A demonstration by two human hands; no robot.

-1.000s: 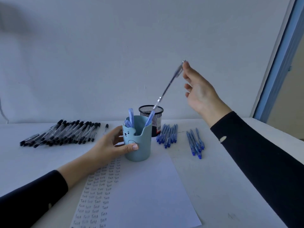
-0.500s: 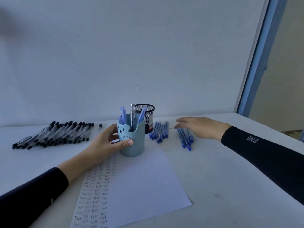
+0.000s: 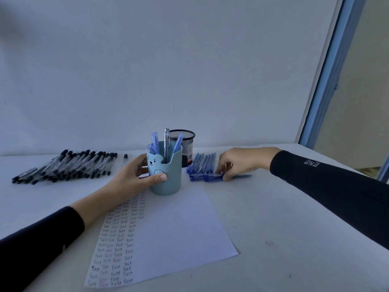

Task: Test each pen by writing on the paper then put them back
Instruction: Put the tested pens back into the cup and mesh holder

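My left hand (image 3: 134,175) grips the side of a pale blue bear-faced pen cup (image 3: 168,175) that stands at the top of the white paper (image 3: 174,230). Several blue pens and one clear pen (image 3: 166,142) stand in the cup. To the right, my right hand (image 3: 237,163) rests on the table with its fingers curled over a few blue pens (image 3: 207,177) that lie crosswise. Just behind them is a row of blue pens (image 3: 203,163). Columns of the word "Test" fill the left part of the paper.
A black mesh holder (image 3: 186,144) stands behind the cup. A big pile of black-capped pens (image 3: 69,166) lies at the left, with one single pen (image 3: 124,160) beside it. A white wall rises behind the table, and a blue frame (image 3: 328,70) runs at the right.
My right hand dropped the clear pen into the cup, came down to the table at the right and now curls over blue pens, which have turned crosswise. The left hand has stayed on the cup.
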